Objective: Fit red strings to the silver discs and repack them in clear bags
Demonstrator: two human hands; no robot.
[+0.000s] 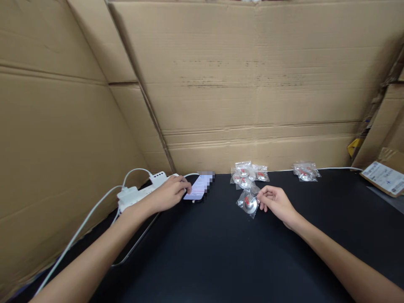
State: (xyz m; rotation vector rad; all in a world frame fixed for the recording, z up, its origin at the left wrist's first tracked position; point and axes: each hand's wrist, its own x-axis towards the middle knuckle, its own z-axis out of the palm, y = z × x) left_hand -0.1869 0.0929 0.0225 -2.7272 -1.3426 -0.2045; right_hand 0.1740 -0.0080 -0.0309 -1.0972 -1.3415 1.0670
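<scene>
Right hand (273, 201), nearly closed, pinches edge of crinkly clear bag (242, 202) around round metal disc (251, 206), right of flat phone (198, 190). Left hand (172, 192) loosely curled, gripping nothing, at phone's left edge. Smooth black bench (202, 252) under phone, creased cardboard wall (240, 101) behind.

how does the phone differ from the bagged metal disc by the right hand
The phone is long with a lit screen; the metal disc is round and silvery with a red mark. The phone is unwrapped, while the disc sits in a clear bag. The left hand is at the phone, the right hand beside the disc. Both have one hand close by.
</scene>
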